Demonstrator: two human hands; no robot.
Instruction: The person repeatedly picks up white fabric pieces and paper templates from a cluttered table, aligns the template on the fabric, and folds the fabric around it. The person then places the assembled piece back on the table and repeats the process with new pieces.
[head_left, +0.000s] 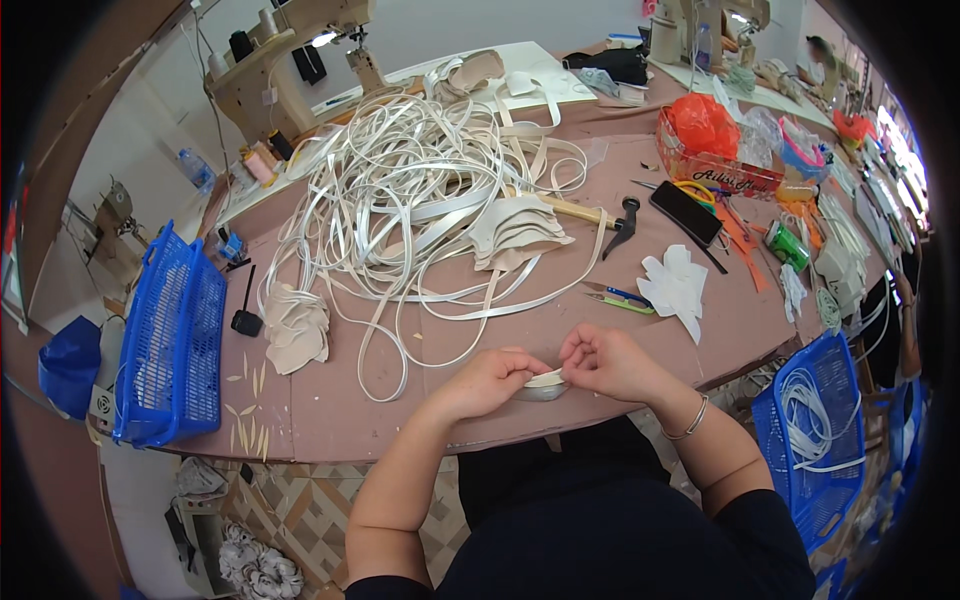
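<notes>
Works at the near edge of a brown table (345,425), with both forearms angled inward. Grasps a small cream-and-grey piece (541,392) between the fingertips of both hands, directly in front of the body, at the table's near edge. Pinches the left end with the left hand (495,380), fingers bent over it; pinches the right end with the right hand (606,364), fingers curled. Cannot tell the exact kind of piece, given the fingers partly covering it. Wears a thin bracelet (697,420) on the right wrist.

Has a big tangle of white and cream straps (410,180) beyond the hands, with a fanned stack of beige cut pieces (515,235) at its near right side. Has a ruffled beige stack (298,330) farther left, then thin pale scraps (250,420) strewn near a blue basket (170,395). Has, beyond the right hand, blue-and-green snips (627,304), a pile of flat white pieces (675,285), a hammer (626,225) and a black phone (686,212) lying flat. Farther right, has a green can (787,245) and a red box (680,150) with a red plastic bag (703,122) inside. Has a second blue basket (835,480) below the table's right edge, holding loops of white cord (803,415). Faces a sewing machine (250,95) at the far left.
</notes>
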